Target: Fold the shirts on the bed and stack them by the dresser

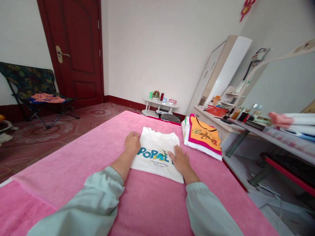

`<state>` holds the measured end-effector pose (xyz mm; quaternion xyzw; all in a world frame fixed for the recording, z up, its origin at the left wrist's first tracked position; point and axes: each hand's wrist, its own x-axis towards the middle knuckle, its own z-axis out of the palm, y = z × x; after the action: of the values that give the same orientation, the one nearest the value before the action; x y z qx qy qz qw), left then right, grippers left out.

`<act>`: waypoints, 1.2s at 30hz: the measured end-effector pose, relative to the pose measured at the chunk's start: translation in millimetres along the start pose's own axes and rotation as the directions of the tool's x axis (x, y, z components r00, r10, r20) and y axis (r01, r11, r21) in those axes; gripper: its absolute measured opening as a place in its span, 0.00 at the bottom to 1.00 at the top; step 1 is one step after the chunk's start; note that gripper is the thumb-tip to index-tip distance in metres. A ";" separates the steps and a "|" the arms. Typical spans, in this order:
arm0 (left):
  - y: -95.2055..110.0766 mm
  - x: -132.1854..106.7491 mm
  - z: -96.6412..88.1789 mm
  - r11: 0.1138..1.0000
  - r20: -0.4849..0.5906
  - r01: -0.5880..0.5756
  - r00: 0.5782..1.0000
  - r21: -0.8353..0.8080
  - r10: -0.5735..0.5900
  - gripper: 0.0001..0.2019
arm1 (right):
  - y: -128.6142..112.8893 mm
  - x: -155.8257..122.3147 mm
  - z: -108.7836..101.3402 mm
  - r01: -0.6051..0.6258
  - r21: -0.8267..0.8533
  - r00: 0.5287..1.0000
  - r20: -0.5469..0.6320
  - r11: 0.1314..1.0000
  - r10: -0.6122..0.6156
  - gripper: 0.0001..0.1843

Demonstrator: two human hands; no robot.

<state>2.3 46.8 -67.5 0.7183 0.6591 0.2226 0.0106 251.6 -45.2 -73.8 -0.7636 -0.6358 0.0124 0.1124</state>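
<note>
A white T-shirt [157,154], folded into a neat block, lies on the pink bedspread [152,203] with its printed front up; the print shows teal letters and a cartoon figure. My left hand [132,143] rests against the shirt's left edge, its fingers slightly bent, apart and a little blurred. On the right side of the shirt, my right hand [181,160] lies flat with fingers spread, covering part of the lettering. Beyond it to the right sits a stack of folded shirts [204,136], an orange one on top.
A dressing table [223,123] with bottles and a red basket [217,110] stands along the right. Past the bed's far edge is a small white table [159,102]. At the left, a folding chair [41,95] holds some cloth beside a dark red door [76,49].
</note>
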 end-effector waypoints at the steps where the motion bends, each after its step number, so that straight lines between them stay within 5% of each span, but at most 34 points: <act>1: -0.1 0.0 -1.2 0.996 0.012 -0.080 0.997 -0.043 0.081 0.24 | 0.3 0.3 0.6 0.007 -0.002 1.000 -0.006 1.000 -0.007 0.37; 4: 0.6 0.4 -0.3 0.954 0.121 -0.255 0.954 -0.159 0.275 0.22 | 0.9 1.1 1.9 0.024 -0.005 1.000 -0.013 1.000 -0.024 0.36; 10: -11.9 7.5 7.8 0.978 0.151 -0.131 0.976 -0.165 0.157 0.19 | -0.6 0.6 0.4 0.004 0.016 1.000 0.003 1.000 -0.004 0.35; 18: -47.3 28.2 6.5 0.901 0.186 -0.195 0.941 -0.388 0.284 0.30 | -8.7 -2.4 -12.6 0.104 0.089 0.990 -0.105 0.991 -0.095 0.24; 21: -49.2 30.3 11.1 0.884 0.171 -0.184 0.945 -0.430 0.280 0.32 | -38.0 -16.5 -24.9 0.333 0.243 0.939 -0.175 0.911 -0.296 0.17; 25: -47.7 29.3 14.6 0.878 0.145 -0.172 0.954 -0.448 0.261 0.31 | -92.2 -47.9 -31.6 0.617 0.347 0.784 -0.198 0.706 -0.588 0.12; 27: -47.0 28.6 14.3 0.877 0.140 -0.172 0.956 -0.448 0.259 0.30 | -112.1 -62.0 -29.2 0.674 0.313 0.733 -0.169 0.669 -0.659 0.13; 36: -44.5 27.7 13.2 0.888 0.132 -0.156 0.963 -0.432 0.233 0.29 | -125.4 -76.8 -15.9 0.705 0.226 0.702 -0.086 0.672 -0.707 0.21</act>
<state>-34.3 82.7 -84.7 0.7790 0.5168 0.2926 0.2010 118.1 -101.6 -44.3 -0.4388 -0.8752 0.0485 0.1978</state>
